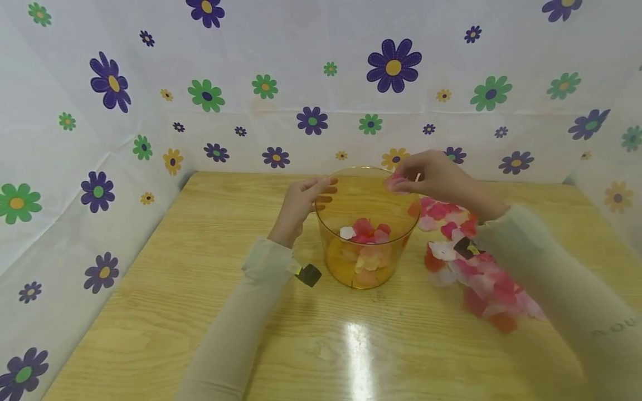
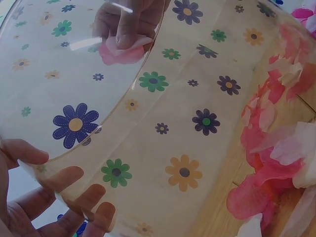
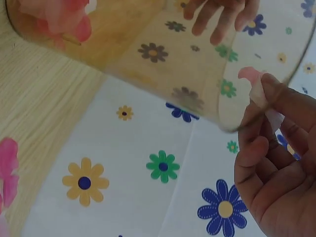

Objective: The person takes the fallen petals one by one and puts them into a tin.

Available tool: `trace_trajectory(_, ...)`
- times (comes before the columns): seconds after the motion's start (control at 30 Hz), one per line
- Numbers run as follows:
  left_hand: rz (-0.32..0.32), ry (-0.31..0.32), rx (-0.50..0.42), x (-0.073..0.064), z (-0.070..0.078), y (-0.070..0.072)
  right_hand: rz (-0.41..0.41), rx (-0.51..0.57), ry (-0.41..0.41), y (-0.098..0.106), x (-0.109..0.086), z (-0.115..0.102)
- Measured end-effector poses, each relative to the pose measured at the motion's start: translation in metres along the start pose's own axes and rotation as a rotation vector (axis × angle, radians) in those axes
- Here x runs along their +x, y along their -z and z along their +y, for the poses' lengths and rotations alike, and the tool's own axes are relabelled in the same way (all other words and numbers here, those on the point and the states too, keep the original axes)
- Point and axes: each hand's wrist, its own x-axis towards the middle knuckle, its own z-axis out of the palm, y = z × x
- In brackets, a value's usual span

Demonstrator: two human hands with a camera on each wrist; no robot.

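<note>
1. At far left, a white cloth [image 1: 55,72] printed with purple, green and yellow flowers hangs beside the desk [image 1: 200,250] and runs on behind it.
2. My left grip [image 1: 297,207] is at the bucket's left rim, fingers fairly straight and a little apart; I cannot tell how firmly they press.
3. The clear amber bucket [image 1: 333,259] stands upright on the desk, with red, pink, white and peach petals [image 1: 366,229] inside, low down.
4. A pink petal [image 1: 395,182] is at the bucket's far right rim, pinched in my narrow right grip [image 1: 433,175].
5. Rightmost, a loose petal pile [image 1: 494,284] lies on the desk, partly hidden by my sleeve [image 1: 551,273].
</note>
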Motion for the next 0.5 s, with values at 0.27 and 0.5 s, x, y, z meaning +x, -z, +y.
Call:
trace_trajectory(0.27,-0.005,0.003,-0.001,-0.0002,0.0002,-0.0008,-0.061,-0.033,0.01,-0.0097,0.0021,-0.0059)
trace_trajectory(0.5,-0.004,0.0,-0.005,0.0,-0.0002,-0.0001,-0.074,-0.046,0.007,-0.0095,0.0031,-0.0049)
